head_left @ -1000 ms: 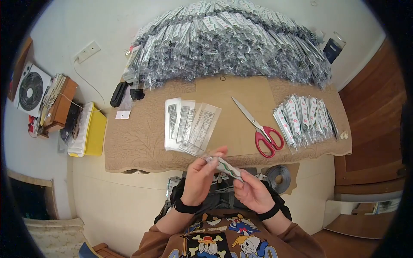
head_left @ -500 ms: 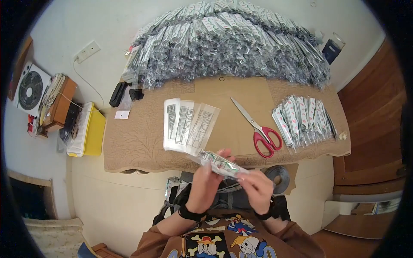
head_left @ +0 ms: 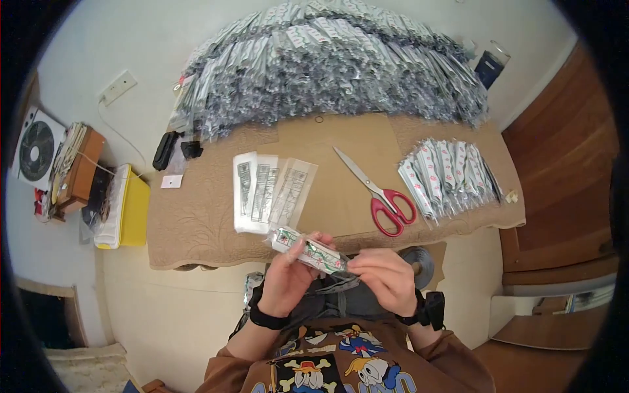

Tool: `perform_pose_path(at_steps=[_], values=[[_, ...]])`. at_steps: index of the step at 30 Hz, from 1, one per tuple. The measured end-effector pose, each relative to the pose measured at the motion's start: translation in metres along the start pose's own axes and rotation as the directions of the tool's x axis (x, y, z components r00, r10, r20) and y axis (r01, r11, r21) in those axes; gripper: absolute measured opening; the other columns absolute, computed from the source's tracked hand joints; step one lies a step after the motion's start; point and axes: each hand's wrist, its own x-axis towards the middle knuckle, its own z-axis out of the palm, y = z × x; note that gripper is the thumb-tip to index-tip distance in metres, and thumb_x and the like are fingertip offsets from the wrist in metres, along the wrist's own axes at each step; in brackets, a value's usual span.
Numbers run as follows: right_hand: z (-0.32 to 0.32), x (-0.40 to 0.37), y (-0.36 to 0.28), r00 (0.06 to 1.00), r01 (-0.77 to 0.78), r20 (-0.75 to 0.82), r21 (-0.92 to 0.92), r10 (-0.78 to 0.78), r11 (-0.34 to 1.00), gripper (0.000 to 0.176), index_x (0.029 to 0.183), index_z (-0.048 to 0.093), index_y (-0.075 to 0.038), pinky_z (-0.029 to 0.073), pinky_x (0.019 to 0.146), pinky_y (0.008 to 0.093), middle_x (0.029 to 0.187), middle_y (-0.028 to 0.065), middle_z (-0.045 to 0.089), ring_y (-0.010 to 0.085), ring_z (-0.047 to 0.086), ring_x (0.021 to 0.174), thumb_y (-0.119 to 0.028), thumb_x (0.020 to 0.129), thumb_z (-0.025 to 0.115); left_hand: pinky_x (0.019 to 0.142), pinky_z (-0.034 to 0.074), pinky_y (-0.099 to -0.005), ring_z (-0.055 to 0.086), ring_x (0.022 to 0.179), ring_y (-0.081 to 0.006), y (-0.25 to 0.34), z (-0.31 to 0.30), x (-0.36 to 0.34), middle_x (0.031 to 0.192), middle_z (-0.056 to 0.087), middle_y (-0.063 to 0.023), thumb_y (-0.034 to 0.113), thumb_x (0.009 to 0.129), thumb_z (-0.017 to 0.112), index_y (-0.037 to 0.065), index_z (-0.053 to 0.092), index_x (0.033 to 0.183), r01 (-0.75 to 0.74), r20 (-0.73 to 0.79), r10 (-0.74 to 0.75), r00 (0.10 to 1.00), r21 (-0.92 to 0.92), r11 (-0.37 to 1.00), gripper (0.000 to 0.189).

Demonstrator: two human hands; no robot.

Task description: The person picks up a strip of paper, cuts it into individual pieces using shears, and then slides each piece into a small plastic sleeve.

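Observation:
In front of my body, above the lap, a long clear plastic packet (head_left: 309,252) slants down to the right; a white strip printed in green and red shows inside. My left hand (head_left: 288,280) is closed round its middle, thumb on top and fingers beneath. At the lower right end, my right hand (head_left: 385,276) pinches the packet with thumb and fingers. Just beyond lie several flat plastic bags (head_left: 265,191) with black print, fanned on the table. Red-handled scissors (head_left: 377,191) rest open to their right.
A large heap of similar packets (head_left: 327,72) fills the table's back. A smaller row of packets (head_left: 451,177) lies at right. Brown cardboard (head_left: 327,141) covers the table's middle. A grey roll (head_left: 419,265) sits below the front edge; a yellow box (head_left: 135,209) stands left.
The packet now shows its red and green print more clearly, turned toward me. My right hand has closed more tightly at its end. The whole view has shifted slightly.

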Motion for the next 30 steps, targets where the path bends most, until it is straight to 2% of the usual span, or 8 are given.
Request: perform_pose_path(at_steps=[5,9,13,19,22,24,26,30], values=[[-0.02,-0.017,0.01,0.794,-0.312,-0.333,0.496,0.509,0.81,0.021,0.099,0.06,0.002,0.041,0.089,0.0348,0.107,0.0121,0.057,0.0218,0.054,0.098,-0.011,0.085,0.052,0.1,0.031,-0.0402,0.037,0.12,-0.0247,-0.021,0.012,-0.023,0.13,0.037,-0.0146,0.039,0.086,0.049,0.0,0.036,0.125,0.21,0.307,-0.223,0.925,0.074,0.975,0.056],[-0.056,-0.02,0.028,0.523,0.098,-0.484,0.852,0.702,0.514,0.031,0.114,0.048,0.003,0.041,0.09,0.0329,0.109,0.0119,0.056,0.0215,0.053,0.1,-0.018,0.092,0.042,0.1,0.03,-0.0414,0.037,0.12,-0.0252,-0.066,-0.035,-0.031,0.132,0.035,-0.0134,0.042,0.085,0.048,0.0,0.034,0.125,0.597,0.018,-0.597,0.802,-0.016,0.802,0.059],[-0.068,-0.022,0.024,0.427,0.066,-0.477,0.864,0.768,0.5,0.036,0.12,0.041,0.003,0.041,0.09,0.0322,0.109,0.0133,0.055,0.0224,0.053,0.099,-0.019,0.092,0.041,0.101,0.03,-0.0413,0.038,0.119,-0.0247,-0.092,-0.076,-0.013,0.127,0.041,-0.0132,0.034,0.087,0.048,0.001,0.041,0.119,0.323,-0.329,-0.565,0.757,-0.563,0.761,0.047],[-0.037,-0.066,0.018,0.554,-0.281,-0.579,0.546,0.598,0.789,0.038,0.122,0.04,0.003,0.041,0.087,0.031,0.122,0.0148,0.046,0.0238,0.05,0.106,-0.019,0.091,0.042,0.097,0.034,-0.0382,0.044,0.113,-0.0272,-0.079,-0.053,-0.008,0.116,0.05,-0.0157,0.032,0.086,0.051,0.002,0.045,0.116,0.094,-0.231,-0.234,0.944,-0.491,0.866,0.043],[-0.007,-0.042,0.008,0.963,-0.259,0.09,0.047,0.254,0.965,0.047,0.122,0.042,-0.002,0.042,0.082,0.0307,0.102,0.0118,0.058,0.0221,0.056,0.092,-0.022,0.082,0.058,0.095,0.036,-0.0423,0.047,0.109,-0.0295,-0.047,-0.019,-0.025,0.109,0.056,-0.0157,0.033,0.088,0.045,0.001,0.047,0.114,0.154,-0.051,-0.209,0.977,-0.508,0.847,0.041],[0.019,-0.026,0.002,0.97,-0.052,0.229,-0.142,0.083,0.989,0.047,0.12,0.045,-0.003,0.043,0.078,0.0301,0.096,0.0106,0.061,0.0212,0.057,0.087,-0.023,0.08,0.061,0.094,0.037,-0.042,0.051,0.105,-0.03,-0.005,0.006,-0.051,0.105,0.058,-0.0151,0.03,0.09,0.042,0.001,0.048,0.113,0.165,0.073,-0.153,0.986,-0.204,0.965,0.038],[0.035,-0.029,-0.002,0.701,-0.594,0.616,0.226,0.36,0.772,0.047,0.118,0.049,-0.007,0.045,0.074,0.0294,0.092,0.0095,0.06,0.0176,0.057,0.081,-0.027,0.078,0.064,0.093,0.037,-0.042,0.054,0.101,-0.0297,0.031,0.005,-0.07,0.102,0.06,-0.0154,0.029,0.09,0.04,0.001,0.05,0.112,-0.029,0.119,0.018,0.993,0.092,0.995,0.036],[0.045,-0.016,-0.008,0.715,-0.614,0.68,0.498,0.164,0.612,0.042,0.115,0.052,-0.01,0.045,0.07,0.0277,0.084,0.0085,0.059,0.015,0.056,0.074,-0.027,0.078,0.063,0.093,0.038,-0.0429,0.055,0.099,-0.0296,0.065,-0.033,-0.094,0.097,0.061,-0.0189,0.044,0.086,0.044,-0.003,0.052,0.105,-0.563,0.051,0.561,0.826,0.123,0.817,0.051]])
